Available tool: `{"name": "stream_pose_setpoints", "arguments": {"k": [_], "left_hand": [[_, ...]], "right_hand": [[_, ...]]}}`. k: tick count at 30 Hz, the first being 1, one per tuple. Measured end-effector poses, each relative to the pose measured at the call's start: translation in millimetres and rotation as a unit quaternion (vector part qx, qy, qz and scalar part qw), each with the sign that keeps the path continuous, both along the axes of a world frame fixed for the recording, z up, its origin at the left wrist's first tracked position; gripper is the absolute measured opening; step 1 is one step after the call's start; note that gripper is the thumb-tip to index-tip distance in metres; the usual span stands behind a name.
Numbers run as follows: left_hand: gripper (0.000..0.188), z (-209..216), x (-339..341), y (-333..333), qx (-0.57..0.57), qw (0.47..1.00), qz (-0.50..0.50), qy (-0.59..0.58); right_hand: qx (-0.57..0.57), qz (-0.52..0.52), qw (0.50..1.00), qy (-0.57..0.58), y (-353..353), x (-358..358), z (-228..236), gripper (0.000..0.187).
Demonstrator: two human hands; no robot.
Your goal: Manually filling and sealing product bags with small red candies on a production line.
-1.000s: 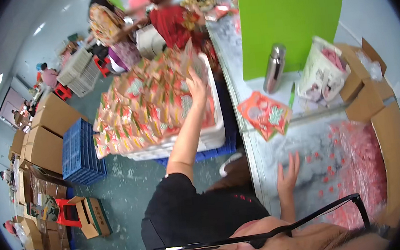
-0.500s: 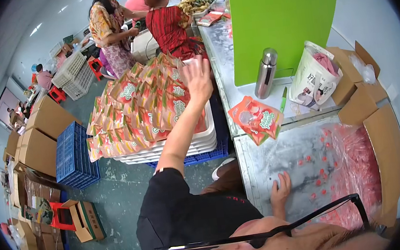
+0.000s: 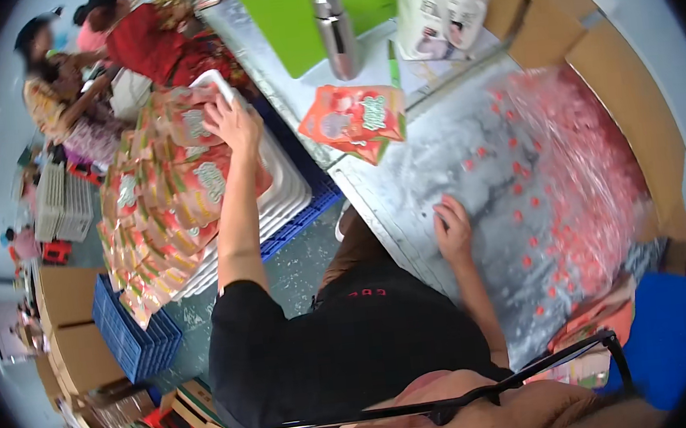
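Observation:
My left hand (image 3: 233,125) reaches out over the far right of a heap of red and tan pouches (image 3: 163,190). Its fingers are spread at the edge of the heap, beside the rim of the white tray (image 3: 213,79), and nothing shows in its grasp. The pouches stand in slanting rows on a stack of white trays. Resting on the metal table (image 3: 406,183), my right hand (image 3: 452,226) is empty, with its fingers apart and slightly bent. Several small red packets (image 3: 516,168) lie scattered to its right. Beyond it are red pouches (image 3: 355,120) at the table's left edge.
A steel flask (image 3: 336,37), a green-handled knife (image 3: 393,65) and a white bag (image 3: 443,10) stand or lie at the back. On the right, a cardboard box (image 3: 630,112) borders clear plastic film over many red packets. Blue crates (image 3: 131,329) are on the floor; people work at far left.
The view has swung right and down, so everything sits further left or higher. My left hand is lower against the pouches, no longer raised above them. My right hand stays on the table.

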State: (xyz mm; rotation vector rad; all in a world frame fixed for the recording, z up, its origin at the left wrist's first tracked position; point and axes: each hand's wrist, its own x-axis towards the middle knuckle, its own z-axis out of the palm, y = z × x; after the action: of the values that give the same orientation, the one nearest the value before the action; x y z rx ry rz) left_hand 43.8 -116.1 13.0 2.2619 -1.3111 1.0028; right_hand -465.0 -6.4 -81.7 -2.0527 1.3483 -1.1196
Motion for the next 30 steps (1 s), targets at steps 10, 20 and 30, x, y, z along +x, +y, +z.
{"name": "stream_pose_setpoints", "arguments": {"k": [10, 20, 30], "left_hand": [[0.042, -73.9, -271.6, -60.9, 0.146, 0.924, -0.256, 0.245], [0.031, -59.1, -253.0, -66.1, 0.187, 0.805, -0.303, 0.474], [0.028, -55.8, -280.7, 14.2, 0.274, 0.449, -0.434, 0.731]], "right_hand": [[-0.013, -0.006, 1.0, -0.025, 1.8, 4.6, 13.7, 0.017], [0.003, -0.006, 0.999, -0.042, 1.0, 1.0, 13.9, 0.018], [-0.139, 0.042, 0.988, 0.058, -39.0, 34.3, 64.8, 0.046]]}}
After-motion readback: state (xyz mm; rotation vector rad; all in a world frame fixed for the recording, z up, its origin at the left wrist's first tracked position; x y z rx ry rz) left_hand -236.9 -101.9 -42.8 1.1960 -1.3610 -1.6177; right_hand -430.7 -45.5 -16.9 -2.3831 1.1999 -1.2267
